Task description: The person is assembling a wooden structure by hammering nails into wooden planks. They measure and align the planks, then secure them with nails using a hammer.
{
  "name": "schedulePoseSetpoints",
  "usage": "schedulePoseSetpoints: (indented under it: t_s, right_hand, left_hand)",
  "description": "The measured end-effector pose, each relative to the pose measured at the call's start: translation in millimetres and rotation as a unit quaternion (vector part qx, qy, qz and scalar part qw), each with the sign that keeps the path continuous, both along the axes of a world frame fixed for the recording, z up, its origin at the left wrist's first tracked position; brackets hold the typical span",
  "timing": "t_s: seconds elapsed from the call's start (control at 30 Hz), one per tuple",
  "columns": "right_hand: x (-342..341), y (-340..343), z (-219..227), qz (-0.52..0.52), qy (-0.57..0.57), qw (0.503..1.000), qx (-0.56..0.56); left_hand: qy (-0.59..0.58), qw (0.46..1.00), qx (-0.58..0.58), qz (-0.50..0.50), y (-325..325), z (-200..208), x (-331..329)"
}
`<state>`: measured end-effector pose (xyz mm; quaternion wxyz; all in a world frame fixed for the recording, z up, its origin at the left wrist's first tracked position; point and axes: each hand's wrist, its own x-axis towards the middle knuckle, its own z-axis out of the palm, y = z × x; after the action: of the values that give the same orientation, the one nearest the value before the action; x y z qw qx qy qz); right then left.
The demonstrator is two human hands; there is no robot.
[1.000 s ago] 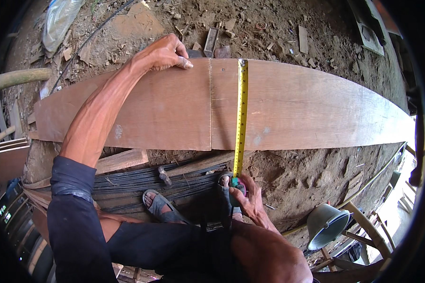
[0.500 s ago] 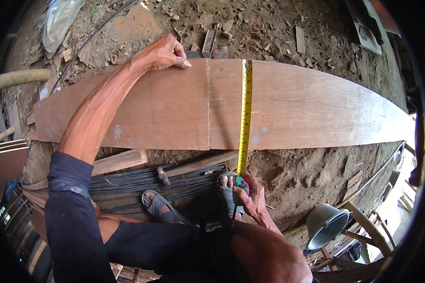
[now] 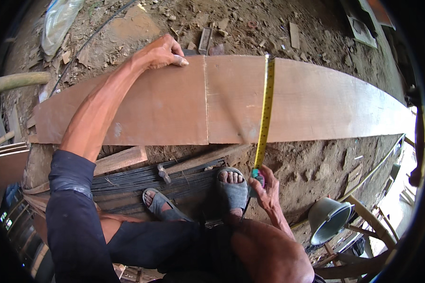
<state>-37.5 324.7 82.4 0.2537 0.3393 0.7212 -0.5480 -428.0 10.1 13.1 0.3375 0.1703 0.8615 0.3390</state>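
Note:
A long brown plywood board lies across in front of me, with a straight seam left of its middle. My left hand is closed at the board's far edge, thumb on top; its curled fingers are partly hidden. My right hand grips the green and pink case of a tape measure below the near edge. From it the yellow blade runs slightly slanted over the board, right of the seam, and its tip meets the far edge.
A hammer rests by dark rods near my sandalled feet. Wood offcuts lie beside them. At the right a grey bucket lies tipped. Beyond the board, the dirt ground holds scraps and a small metal channel.
My right hand has moved right with the tape measure, and the blade has slid right along the board, now slanting more. My left hand stays at the far edge.

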Motion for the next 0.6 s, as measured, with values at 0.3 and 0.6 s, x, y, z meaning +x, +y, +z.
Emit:
schedulePoseSetpoints:
  t_s: [0.3,0.6]
  right_hand:
    - [119.9,99.4,18.4,-0.052,-0.032,0.909,0.413]
    - [212.5,154.9,-34.4,0.063,-0.152,0.811,0.561]
  left_hand:
    - [0.125,0.968,0.098,0.196,-8.2,-6.3,63.1]
    - [-0.136,0.807,0.399,0.414,12.0,29.3,180.4]
